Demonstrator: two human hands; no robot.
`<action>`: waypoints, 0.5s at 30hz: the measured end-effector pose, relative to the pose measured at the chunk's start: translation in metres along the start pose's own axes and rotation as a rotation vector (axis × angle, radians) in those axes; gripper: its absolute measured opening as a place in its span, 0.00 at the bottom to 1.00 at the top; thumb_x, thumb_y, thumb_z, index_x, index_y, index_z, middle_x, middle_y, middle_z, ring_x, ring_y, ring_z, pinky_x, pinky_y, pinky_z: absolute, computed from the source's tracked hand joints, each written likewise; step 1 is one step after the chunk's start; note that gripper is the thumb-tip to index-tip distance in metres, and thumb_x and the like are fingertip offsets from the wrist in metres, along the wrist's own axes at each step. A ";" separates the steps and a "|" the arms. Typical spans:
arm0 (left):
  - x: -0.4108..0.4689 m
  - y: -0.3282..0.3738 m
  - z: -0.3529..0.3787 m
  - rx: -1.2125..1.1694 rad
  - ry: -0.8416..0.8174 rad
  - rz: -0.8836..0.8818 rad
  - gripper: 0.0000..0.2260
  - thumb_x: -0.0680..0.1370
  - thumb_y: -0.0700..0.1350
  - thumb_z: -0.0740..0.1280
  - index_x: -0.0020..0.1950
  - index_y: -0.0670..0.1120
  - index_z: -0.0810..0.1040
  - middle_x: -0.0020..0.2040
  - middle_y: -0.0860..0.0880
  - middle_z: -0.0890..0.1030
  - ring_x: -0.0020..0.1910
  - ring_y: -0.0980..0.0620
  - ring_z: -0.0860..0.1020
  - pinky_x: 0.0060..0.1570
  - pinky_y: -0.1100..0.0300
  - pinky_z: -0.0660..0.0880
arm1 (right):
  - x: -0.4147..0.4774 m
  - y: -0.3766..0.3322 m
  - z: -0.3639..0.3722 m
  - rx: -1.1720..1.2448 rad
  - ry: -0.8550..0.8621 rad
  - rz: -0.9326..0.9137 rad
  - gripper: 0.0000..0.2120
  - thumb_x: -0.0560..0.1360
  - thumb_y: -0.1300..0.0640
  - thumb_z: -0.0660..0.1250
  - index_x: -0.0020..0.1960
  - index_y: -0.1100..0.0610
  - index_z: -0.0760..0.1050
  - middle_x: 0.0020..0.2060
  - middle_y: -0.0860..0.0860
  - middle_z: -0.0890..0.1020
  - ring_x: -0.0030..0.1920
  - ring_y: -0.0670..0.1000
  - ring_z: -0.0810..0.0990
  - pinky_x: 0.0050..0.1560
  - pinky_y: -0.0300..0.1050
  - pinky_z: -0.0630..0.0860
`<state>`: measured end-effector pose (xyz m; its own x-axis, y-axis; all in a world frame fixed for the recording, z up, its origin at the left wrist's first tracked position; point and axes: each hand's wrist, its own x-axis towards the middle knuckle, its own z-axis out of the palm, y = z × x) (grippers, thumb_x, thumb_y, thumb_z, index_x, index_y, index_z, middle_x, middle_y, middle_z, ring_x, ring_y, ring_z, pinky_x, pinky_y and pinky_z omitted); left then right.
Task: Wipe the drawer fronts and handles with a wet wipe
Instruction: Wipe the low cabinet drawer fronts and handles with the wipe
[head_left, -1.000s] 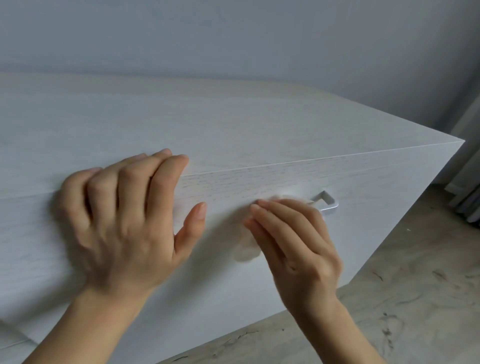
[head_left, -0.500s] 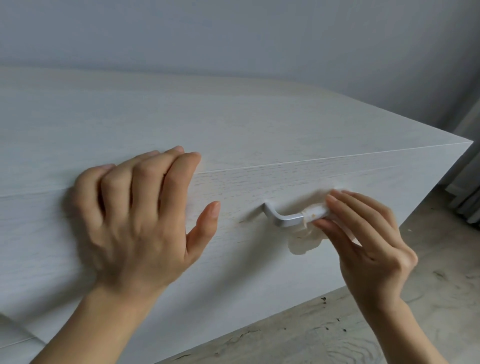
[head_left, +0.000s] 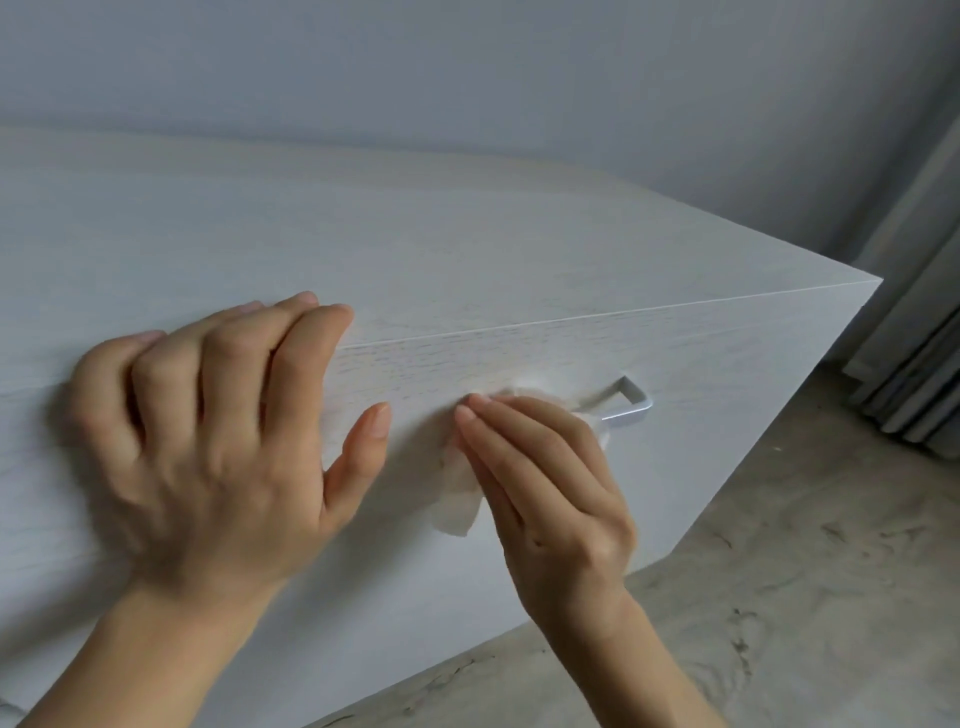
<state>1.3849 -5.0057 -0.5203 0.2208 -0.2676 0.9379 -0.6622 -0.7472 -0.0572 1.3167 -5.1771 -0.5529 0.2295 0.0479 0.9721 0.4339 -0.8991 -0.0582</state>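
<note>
A white wood-grain drawer front (head_left: 701, 374) fills the middle of the view, below the cabinet's top panel (head_left: 415, 239). A silver bar handle (head_left: 631, 405) sticks out of the front; only its right end shows. My right hand (head_left: 550, 483) presses a white wet wipe (head_left: 457, 499) around the handle's left part, and a flap of wipe hangs below my fingers. My left hand (head_left: 218, 441) rests with fingers apart and curled over the cabinet's top edge, to the left of the handle, holding nothing.
A grey marbled floor (head_left: 779, 597) lies at the lower right. Grey curtain folds (head_left: 924, 374) hang at the right edge, close to the cabinet's corner (head_left: 878, 283). A plain grey wall (head_left: 467, 67) stands behind the cabinet.
My right hand slid the wipe right along the handle to its right end, then back left to cover its left part. My left hand stayed on the top edge.
</note>
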 end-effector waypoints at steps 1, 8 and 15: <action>0.000 0.000 0.000 -0.014 -0.005 0.000 0.20 0.83 0.54 0.54 0.66 0.42 0.71 0.62 0.43 0.70 0.53 0.30 0.79 0.49 0.29 0.74 | 0.000 0.006 -0.004 -0.008 -0.016 -0.034 0.11 0.71 0.70 0.74 0.52 0.65 0.82 0.52 0.56 0.83 0.53 0.53 0.81 0.55 0.47 0.78; -0.001 -0.003 0.001 -0.039 -0.027 0.022 0.20 0.83 0.53 0.53 0.67 0.41 0.71 0.62 0.42 0.70 0.53 0.29 0.78 0.49 0.29 0.73 | 0.003 0.054 -0.045 -0.118 -0.111 -0.183 0.13 0.70 0.67 0.76 0.53 0.66 0.81 0.53 0.56 0.83 0.54 0.54 0.82 0.54 0.48 0.79; -0.002 -0.003 0.004 -0.081 -0.027 -0.003 0.20 0.83 0.54 0.53 0.68 0.42 0.70 0.63 0.42 0.69 0.55 0.29 0.77 0.51 0.29 0.73 | 0.003 0.074 -0.059 -0.216 -0.100 -0.144 0.11 0.71 0.67 0.74 0.52 0.68 0.81 0.51 0.58 0.82 0.53 0.56 0.82 0.57 0.46 0.78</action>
<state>1.3895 -5.0055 -0.5234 0.2414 -0.2823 0.9284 -0.7172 -0.6964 -0.0253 1.2981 -5.2690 -0.5408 0.2686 0.2146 0.9390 0.2744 -0.9515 0.1390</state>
